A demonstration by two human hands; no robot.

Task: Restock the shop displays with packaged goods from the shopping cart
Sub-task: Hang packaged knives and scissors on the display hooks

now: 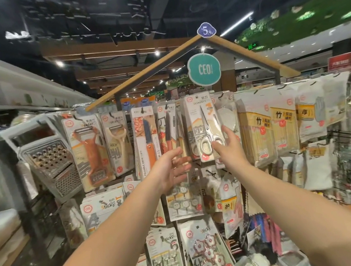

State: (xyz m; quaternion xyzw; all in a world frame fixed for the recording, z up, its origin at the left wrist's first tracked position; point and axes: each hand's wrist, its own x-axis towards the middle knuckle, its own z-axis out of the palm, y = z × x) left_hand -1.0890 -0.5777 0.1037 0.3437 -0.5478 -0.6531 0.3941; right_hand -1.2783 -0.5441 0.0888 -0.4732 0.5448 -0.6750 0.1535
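The scissors pack [204,127] is seen at the top row of the hanging display, right in front of the hands and a little above them. Its long side runs up and down, and the hole at its top looks to be at the hook [196,97], but it cannot be told if the pack is fully hung.

The right hand [229,146] is the nearer one. The pack is pinched at its lower right part, by the scissor handles: the thumb is laid on the front and the other fingers are tucked behind the card. The left hand [170,169] is held just beside the pack, low and to its left. Its fingers [180,152] are spread wide and straight, and nothing is held in them. The fingertips are close to the knife pack [169,129] hanging next door, but a touch cannot be made out.

The two hands are kept apart, with the bottom of the scissors pack between them.

It is judged that the pack will be pushed back along the hook. The cards next to it could be bumped.
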